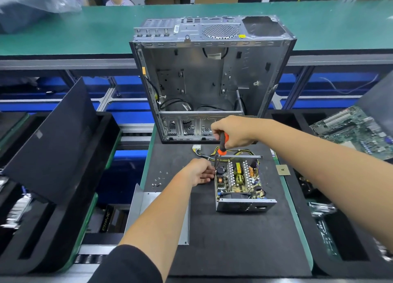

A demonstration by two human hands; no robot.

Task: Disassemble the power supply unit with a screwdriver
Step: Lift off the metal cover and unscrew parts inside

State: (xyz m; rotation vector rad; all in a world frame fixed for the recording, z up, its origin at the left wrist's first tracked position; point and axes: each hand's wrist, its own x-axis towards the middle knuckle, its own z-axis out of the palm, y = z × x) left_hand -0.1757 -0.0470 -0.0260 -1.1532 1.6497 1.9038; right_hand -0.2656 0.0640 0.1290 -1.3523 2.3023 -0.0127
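Note:
The power supply unit (240, 182) lies open on the black mat, its circuit board, heat sinks and coils exposed. My right hand (236, 131) grips the orange-and-black screwdriver (222, 144) upright, with the shaft reaching down into the unit's far left corner. My left hand (200, 171) rests against the unit's left side, fingers curled at its edge. The removed grey metal cover (146, 199) lies to the left, partly under my left forearm. Several loose screws (158, 179) sit on the mat beside it. Yellow and black cables (212, 153) trail from the unit's far end.
An emptied computer case (210, 80) stands behind the unit on the mat (234, 240). A black side panel (53, 138) leans at the left. A green motherboard (353, 129) lies at the right. A small square chip (282, 170) sits at the mat's right edge.

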